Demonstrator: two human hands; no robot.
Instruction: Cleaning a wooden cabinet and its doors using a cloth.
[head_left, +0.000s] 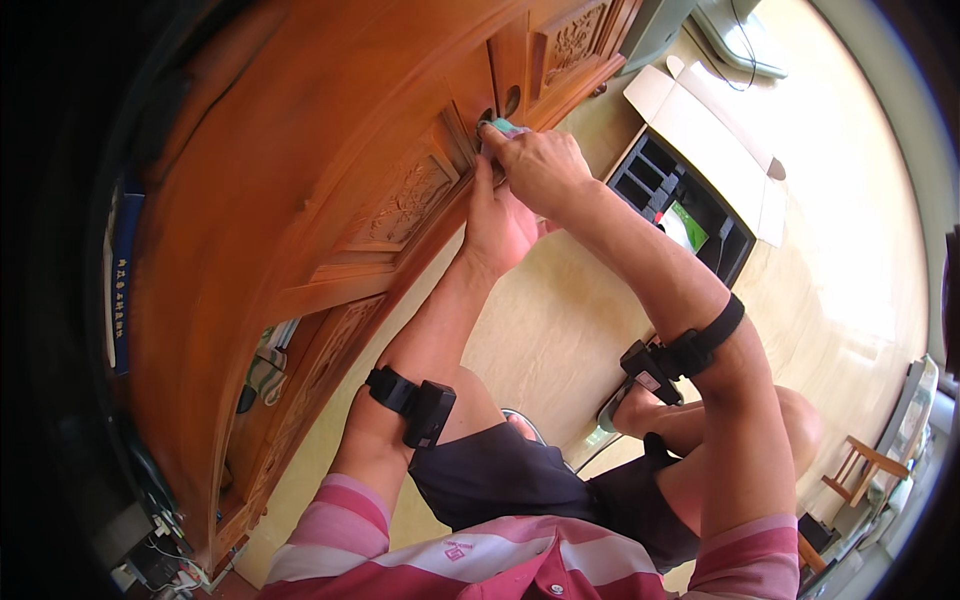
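Note:
A carved wooden cabinet (405, 202) stands before me. My right hand (540, 161) is shut on a teal and lilac cloth (510, 129), held against a dark metal handle plate on the cabinet's door. The other plate (512, 100) shows just beyond the cloth. Just below, my left hand (501, 225) is raised with its thumb up beside the door's edge and close under the cloth; its fingers are partly hidden behind the right hand, so whether it grips the cloth is not visible.
An open cardboard box (701, 142) with black foam compartments and a green packet lies on the tiled floor to the right. A blue book (126, 285) is at the far left. An open cabinet section (262, 397) holds a striped cloth. A small wooden stand (862, 469) sits at the right.

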